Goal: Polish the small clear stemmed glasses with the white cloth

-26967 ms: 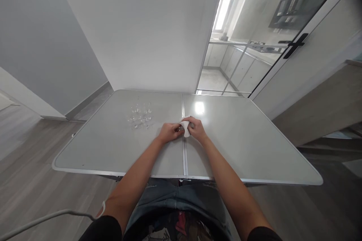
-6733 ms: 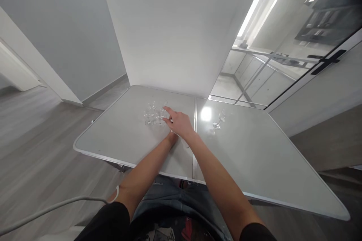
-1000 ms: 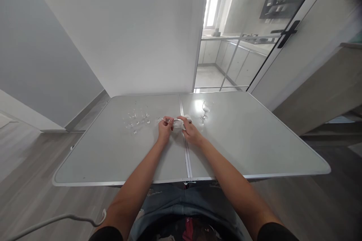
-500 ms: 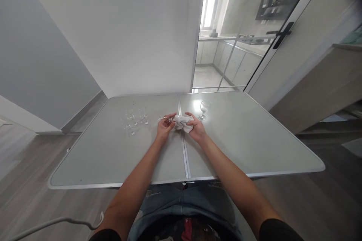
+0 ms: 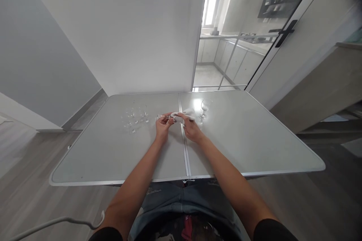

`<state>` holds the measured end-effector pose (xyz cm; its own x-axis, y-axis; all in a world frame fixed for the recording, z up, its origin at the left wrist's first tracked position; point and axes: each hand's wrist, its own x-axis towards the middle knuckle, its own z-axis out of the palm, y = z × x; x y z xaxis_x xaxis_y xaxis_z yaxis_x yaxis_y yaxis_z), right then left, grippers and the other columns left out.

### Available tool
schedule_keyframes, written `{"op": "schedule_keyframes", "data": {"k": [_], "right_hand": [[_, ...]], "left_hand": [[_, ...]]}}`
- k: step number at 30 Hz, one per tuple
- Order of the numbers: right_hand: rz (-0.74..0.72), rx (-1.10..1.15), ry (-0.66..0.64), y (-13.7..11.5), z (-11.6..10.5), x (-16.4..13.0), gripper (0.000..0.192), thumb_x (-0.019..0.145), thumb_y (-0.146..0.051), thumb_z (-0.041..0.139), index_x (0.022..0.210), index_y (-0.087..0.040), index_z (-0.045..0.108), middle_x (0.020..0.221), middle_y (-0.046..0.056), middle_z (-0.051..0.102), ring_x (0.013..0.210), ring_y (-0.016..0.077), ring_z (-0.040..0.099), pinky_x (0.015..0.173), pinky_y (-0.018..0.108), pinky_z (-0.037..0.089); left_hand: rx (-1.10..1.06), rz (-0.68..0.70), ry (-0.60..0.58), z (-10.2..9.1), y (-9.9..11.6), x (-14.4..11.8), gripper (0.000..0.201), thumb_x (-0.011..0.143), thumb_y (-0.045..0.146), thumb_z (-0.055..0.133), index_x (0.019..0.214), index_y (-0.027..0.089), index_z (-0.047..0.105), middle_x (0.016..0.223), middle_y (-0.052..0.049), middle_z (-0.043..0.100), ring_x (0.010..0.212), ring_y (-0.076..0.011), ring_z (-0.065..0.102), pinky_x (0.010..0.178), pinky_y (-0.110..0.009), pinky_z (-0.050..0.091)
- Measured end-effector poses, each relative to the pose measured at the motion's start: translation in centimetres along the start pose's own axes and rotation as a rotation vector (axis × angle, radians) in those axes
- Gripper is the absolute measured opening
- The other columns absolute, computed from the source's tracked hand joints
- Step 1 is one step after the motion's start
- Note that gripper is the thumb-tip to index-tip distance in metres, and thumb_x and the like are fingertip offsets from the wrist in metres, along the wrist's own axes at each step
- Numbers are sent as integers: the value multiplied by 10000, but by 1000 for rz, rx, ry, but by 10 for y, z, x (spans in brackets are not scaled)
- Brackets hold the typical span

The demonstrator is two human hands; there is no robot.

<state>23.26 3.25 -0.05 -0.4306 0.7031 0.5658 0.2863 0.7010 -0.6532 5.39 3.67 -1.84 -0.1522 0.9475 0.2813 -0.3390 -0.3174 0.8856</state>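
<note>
Over the middle of the table, my left hand [image 5: 163,125] is closed around the stem end of a clear wine glass [image 5: 169,118], whose foot pokes out to the left. My right hand [image 5: 191,128] pinches a white cloth [image 5: 189,113] against the bowl side of that glass. Cloth and fingers cover much of the bowl. Just beyond my right hand another stemmed glass [image 5: 203,110] stands upright. To the left of my left hand, several clear glasses [image 5: 135,116] stand grouped together; their outlines are faint.
The pale folding table [image 5: 240,139] has a metal seam [image 5: 185,154] down its middle and a metal rim. A white wall [image 5: 147,37] rises behind it, with a glazed door [image 5: 234,56] at the right. A grey hooked rod [image 5: 65,219] shows at lower left.
My right hand has shifted the cloth from bunched around the bowl to stretched along the glass's upper side, and its fingers have turned toward my left hand. My left hand keeps its hold.
</note>
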Motion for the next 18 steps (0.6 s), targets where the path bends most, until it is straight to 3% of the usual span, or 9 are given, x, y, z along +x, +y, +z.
{"op": "schedule_keyframes", "data": {"k": [5, 9, 12, 15, 18], "right_hand": [[227, 132, 57, 3, 3, 3, 658, 764, -123, 482, 1411, -240, 464, 1081, 75, 664, 1012, 267, 596, 947, 431, 478], [467, 610, 157, 7, 1, 5, 581, 649, -144, 538, 1214, -272, 581, 912, 5, 631, 829, 203, 576, 733, 306, 481], [544, 901, 226, 7, -2, 5, 610, 603, -143, 573, 1200, -267, 583, 861, -10, 615, 773, 183, 558, 671, 277, 452], [528, 851, 317, 4, 0, 4, 628, 616, -135, 592, 1223, -297, 579, 880, -19, 599, 799, 175, 547, 695, 271, 451], [467, 661, 289, 2, 6, 3, 604, 650, -125, 603, 1220, -323, 601, 929, -9, 600, 842, 181, 536, 723, 279, 455]], "left_hand": [[105, 44, -17, 2, 5, -1, 405, 728, 404, 852, 1044, 166, 766, 1176, -132, 722, 1043, -242, 680, 834, -334, 559], [144, 38, -73, 0, 6, 0, 381, 731, 401, 849, 1019, 166, 770, 1154, -134, 728, 1039, -246, 677, 843, -336, 539], [124, 43, -97, 1, 6, 1, 368, 733, 397, 848, 1014, 173, 770, 1196, -132, 712, 1064, -245, 665, 859, -337, 533], [98, 35, -79, 3, 6, 0, 389, 740, 399, 842, 1052, 181, 763, 1236, -131, 694, 1072, -238, 656, 868, -339, 533], [115, 46, -80, 4, 7, -2, 391, 757, 391, 828, 1081, 184, 755, 1266, -134, 678, 1094, -233, 644, 879, -334, 525]]}}
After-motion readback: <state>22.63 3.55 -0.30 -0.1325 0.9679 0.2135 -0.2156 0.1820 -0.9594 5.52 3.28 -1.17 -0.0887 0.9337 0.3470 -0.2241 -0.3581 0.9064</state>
